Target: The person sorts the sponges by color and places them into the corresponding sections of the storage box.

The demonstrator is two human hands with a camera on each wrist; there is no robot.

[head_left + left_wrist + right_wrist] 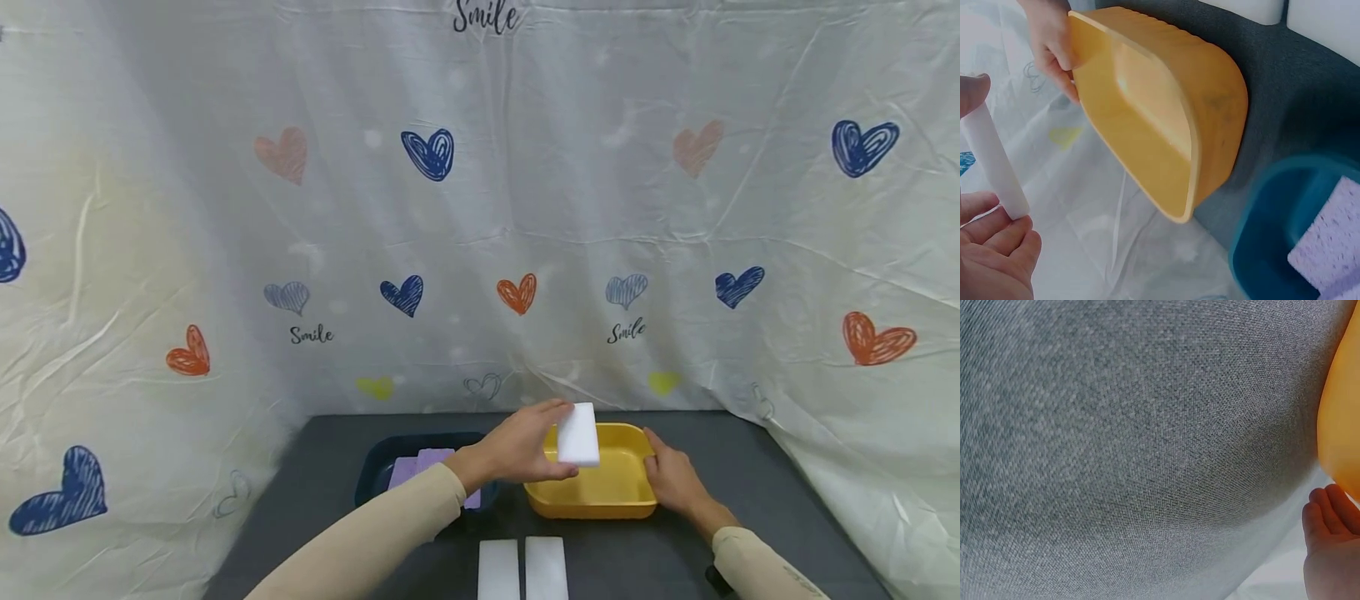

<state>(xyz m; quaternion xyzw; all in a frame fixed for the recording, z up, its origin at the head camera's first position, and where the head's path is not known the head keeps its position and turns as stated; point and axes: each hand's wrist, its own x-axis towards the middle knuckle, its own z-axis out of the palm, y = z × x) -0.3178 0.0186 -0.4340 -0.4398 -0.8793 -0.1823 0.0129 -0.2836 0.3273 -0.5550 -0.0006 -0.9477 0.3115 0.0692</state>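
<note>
My left hand [517, 446] holds a white sponge [578, 435], a smooth rectangular block, between thumb and fingertips. It is held up over the left part of a yellow plastic bin [615, 510]. In the left wrist view the sponge [999, 165] appears edge-on between the thumb and the fingers. My right hand [675, 477] grips the bin's right rim, with the thumb over the edge in the left wrist view. The right wrist view catches the right hand's fingers [1329, 515] against the bin's outer wall [1341, 419].
Left of the yellow bin stands a dark blue bin [372, 467] with several purple sponges [403, 472], partly hidden by the left arm. Two white blocks [498, 571] lie side by side at the front of the dark grey table [300, 517]. A heart-printed curtain [480, 208] hangs behind.
</note>
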